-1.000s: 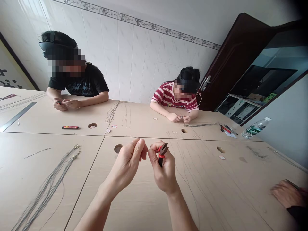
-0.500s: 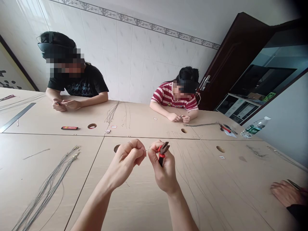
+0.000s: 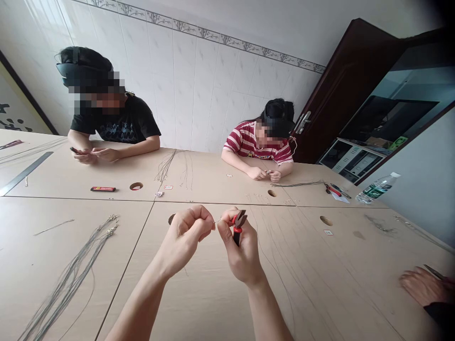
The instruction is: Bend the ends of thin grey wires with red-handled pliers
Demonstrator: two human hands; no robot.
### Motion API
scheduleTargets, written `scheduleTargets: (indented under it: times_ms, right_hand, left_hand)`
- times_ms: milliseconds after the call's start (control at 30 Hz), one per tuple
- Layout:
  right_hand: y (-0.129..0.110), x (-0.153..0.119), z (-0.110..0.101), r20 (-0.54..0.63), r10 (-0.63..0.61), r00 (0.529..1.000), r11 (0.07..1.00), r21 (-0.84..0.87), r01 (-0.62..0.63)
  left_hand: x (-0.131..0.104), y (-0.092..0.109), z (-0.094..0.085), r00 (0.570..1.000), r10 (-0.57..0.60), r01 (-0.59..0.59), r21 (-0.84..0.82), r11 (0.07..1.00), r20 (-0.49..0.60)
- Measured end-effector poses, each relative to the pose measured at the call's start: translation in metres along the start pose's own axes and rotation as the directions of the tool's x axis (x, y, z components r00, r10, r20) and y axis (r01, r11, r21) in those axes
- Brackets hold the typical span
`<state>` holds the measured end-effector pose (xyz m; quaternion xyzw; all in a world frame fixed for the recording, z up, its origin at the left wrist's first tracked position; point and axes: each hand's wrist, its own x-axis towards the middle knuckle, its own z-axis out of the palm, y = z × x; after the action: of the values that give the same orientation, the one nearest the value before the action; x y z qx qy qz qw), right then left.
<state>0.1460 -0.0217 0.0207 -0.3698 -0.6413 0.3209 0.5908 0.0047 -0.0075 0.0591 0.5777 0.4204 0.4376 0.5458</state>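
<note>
My left hand is closed in a pinch on a thin wire, its fingertips just left of my right hand's. The wire spans the small gap between the two hands. My right hand pinches the other end with thumb and index finger and also holds red-and-black pliers in its palm, jaws pointing up and apart, with nothing between them. Both hands are raised above the wooden table. More thin strands lie to the right of my right hand.
Bundled wires lie at left. Across the table sit a person in black and a person in stripes. A bottle stands tilted in view at right, near more pliers. Another person's hand rests at the right edge.
My right hand and the pliers have shifted slightly left. The person in black now holds a dark tool at a different angle.
</note>
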Motion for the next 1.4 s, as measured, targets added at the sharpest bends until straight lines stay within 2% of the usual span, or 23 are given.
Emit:
scheduleTargets:
  times_ms: [433, 900, 1400]
  right_hand:
    - [-0.0027, 0.0016, 0.0007, 0.010, -0.009, 1.000, 1.000, -0.020, 0.010]
    - [-0.0037, 0.0012, 0.0002, -0.011, -0.027, 1.000, 0.999, -0.046, 0.027]
    - [-0.0022, 0.0012, 0.0004, -0.026, -0.033, 0.999, 0.999, -0.042, 0.031]
  left_hand:
    - [0.0016, -0.0023, -0.0018, 1.000, -0.015, 0.015, 0.019, 1.000, -0.023]
    - [-0.0024, 0.0024, 0.0017, 0.996, 0.077, -0.072, 0.080, 0.994, -0.051]
    - [-0.0009, -0.0063, 0.0046, 0.996, 0.082, -0.080, 0.073, 0.994, -0.032]
